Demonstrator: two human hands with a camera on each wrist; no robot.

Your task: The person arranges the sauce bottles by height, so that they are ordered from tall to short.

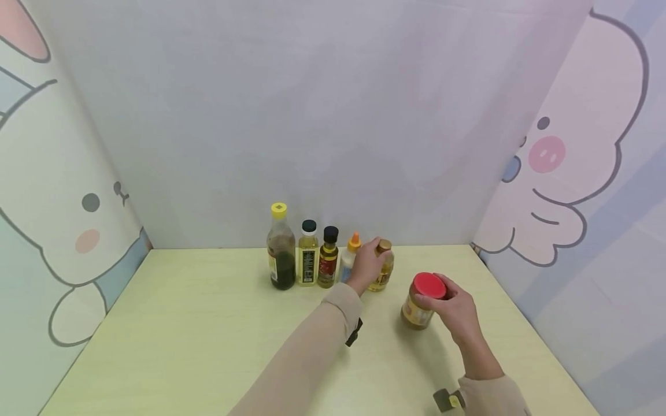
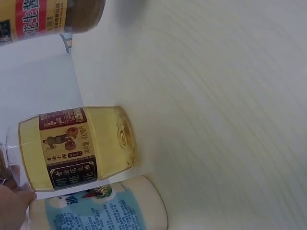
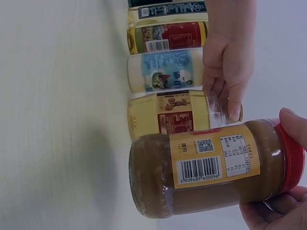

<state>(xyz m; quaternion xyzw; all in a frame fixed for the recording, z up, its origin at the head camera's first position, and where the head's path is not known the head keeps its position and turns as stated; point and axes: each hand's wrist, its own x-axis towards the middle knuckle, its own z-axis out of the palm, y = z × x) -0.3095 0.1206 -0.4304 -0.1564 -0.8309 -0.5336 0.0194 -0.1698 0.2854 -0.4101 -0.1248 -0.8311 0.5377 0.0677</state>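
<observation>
My left hand grips the neck of a small bottle of golden oil just below its brown cap. That bottle stands upright at the right end of a row of bottles; its label shows in the left wrist view. A white squeeze bottle with an orange tip stands right beside it, partly hidden by the left hand in the head view. My right hand holds a peanut butter jar around its red lid. Slightly tilted, the jar hangs above the table, in front and to the right of the oil bottle.
Farther left in the row stand a dark sauce bottle with a yellow cap, a clear yellow bottle and a red-labelled bottle. The pale table meets a grey back wall. Side panels carry cartoon drawings.
</observation>
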